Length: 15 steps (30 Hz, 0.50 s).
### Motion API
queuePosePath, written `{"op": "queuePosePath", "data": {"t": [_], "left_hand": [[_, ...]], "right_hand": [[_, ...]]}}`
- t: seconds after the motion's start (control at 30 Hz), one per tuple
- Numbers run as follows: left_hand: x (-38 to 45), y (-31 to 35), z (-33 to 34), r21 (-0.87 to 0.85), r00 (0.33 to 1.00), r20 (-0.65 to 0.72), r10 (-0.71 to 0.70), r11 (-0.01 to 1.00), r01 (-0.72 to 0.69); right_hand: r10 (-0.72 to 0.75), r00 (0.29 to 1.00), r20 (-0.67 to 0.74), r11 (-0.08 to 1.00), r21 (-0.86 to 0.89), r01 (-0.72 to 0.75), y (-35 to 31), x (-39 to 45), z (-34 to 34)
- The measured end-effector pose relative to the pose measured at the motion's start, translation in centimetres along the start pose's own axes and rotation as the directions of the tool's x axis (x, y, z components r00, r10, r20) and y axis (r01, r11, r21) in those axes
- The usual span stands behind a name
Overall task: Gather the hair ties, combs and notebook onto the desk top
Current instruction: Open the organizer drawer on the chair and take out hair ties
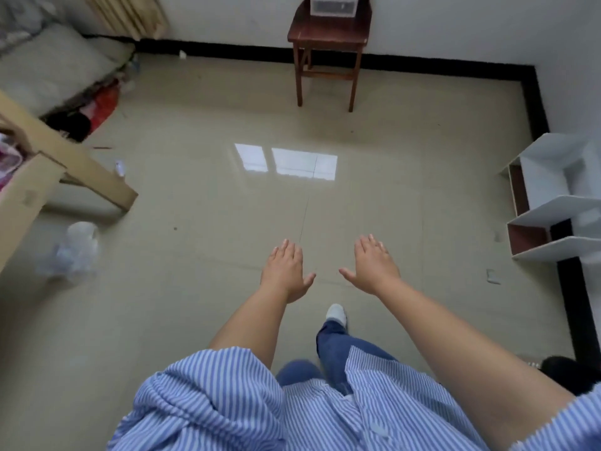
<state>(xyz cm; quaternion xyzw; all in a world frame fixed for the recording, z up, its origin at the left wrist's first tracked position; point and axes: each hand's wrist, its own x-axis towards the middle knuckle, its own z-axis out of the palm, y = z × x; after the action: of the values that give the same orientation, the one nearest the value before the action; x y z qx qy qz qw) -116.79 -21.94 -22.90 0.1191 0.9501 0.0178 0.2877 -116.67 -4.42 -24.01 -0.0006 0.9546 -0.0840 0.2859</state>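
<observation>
My left hand [286,271] and my right hand [374,265] are stretched out side by side over the beige tiled floor, palms down, fingers spread, holding nothing. No hair tie, comb, notebook or desk top shows in this view. Below the hands I see a striped blue shirt, blue trousers and one white shoe [336,314] stepping forward.
A dark wooden chair [328,37] with a clear plastic drawer box [331,6] stands against the far wall. A white shelf unit [553,203] is at the right. At the left are a cardboard box [29,187], a bed with a pillow [52,66] and a crumpled plastic bag [74,252].
</observation>
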Motion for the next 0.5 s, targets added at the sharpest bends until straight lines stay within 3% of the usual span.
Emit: {"op": "queuePosePath", "data": {"t": [0.33,0.5], "left_hand": [[24.7,-7.8,-16.2,0.0,0.999,-0.035,0.0,1.0,0.0],[38.0,-11.6,-26.0,0.045,0.997,-0.036,0.073,0.996,-0.071]], "right_hand": [[-0.008,1.0,-0.009,1.0,0.012,0.008,-1.6,25.4,-15.9],[0.076,0.997,-0.007,0.995,0.063,-0.076,-2.2,38.7,-26.0]]}}
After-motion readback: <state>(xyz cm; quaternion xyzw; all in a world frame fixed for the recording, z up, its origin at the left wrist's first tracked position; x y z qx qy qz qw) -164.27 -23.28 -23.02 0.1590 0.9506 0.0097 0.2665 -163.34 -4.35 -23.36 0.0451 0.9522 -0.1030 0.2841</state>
